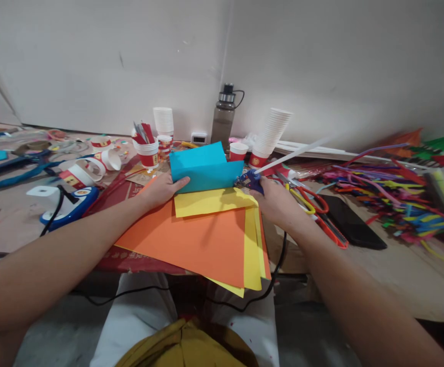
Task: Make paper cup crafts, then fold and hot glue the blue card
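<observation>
My left hand (162,192) grips the left edge of a folded blue sheet of paper (210,176), thumb on its front face. In my right hand (277,201) is a dark blue glue gun (249,179), its tip against the right end of the blue sheet. A long white glue stick (294,155) juts from its back, and a black cord (281,260) hangs below it. Beneath the blue sheet lie a torn-edged yellow paper (214,203) and a stack of orange paper (191,234) with yellow sheets among it.
Paper cups (271,135), a water bottle (223,117) and a cup of sticks (146,152) stand behind. Right are scissors (313,200), an orange cutter (332,232), a black phone (349,221) and pipe cleaners (401,191). A blue-and-white device (71,206) and tipped cups (78,174) lie left.
</observation>
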A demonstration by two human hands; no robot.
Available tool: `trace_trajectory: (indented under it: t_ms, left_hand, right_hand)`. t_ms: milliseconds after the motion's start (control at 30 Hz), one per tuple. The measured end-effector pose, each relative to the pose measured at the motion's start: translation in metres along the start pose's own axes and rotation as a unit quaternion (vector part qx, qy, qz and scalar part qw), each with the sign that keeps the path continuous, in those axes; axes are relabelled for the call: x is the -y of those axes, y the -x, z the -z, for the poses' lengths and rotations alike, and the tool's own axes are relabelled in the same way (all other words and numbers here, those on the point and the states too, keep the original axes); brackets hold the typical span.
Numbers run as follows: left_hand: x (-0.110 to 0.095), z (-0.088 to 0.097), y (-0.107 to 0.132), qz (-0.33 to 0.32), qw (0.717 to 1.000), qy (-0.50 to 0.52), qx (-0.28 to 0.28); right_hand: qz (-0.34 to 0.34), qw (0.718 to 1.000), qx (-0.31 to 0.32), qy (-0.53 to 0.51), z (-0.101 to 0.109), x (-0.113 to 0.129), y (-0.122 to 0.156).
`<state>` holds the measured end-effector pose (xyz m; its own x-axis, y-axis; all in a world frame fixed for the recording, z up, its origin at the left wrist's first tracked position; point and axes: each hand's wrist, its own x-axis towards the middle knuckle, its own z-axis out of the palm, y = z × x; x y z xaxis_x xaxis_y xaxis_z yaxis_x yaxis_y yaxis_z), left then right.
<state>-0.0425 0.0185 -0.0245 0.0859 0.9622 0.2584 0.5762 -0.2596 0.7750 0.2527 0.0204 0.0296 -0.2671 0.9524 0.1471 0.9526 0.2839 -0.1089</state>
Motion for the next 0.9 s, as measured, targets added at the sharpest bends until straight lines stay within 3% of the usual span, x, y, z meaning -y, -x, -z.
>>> trace_trajectory:
  t_ms: [300,533,667,900]
  left_hand:
    - [-0.011,0.003,0.002,-0.015,0.998,0.053,0.001]
    - [-0.014,0.003,0.002,0.005,0.999,0.044,-0.009]
    - [-0.014,0.003,0.002,0.029,0.999,0.041,-0.005]
    - [-0.007,0.006,0.0,0.032,0.995,0.091,0.004]
  right_hand:
    - [0.079,0.996,-0.026,-0.012,-0.001,0.024,0.002]
    - [0.1,0.993,0.013,-0.066,-0.004,0.035,-0.002]
    - [0.114,0.988,0.045,-0.096,-0.007,0.052,-0.002]
    - [0.168,0.977,0.045,-0.126,-0.014,0.081,-0.003]
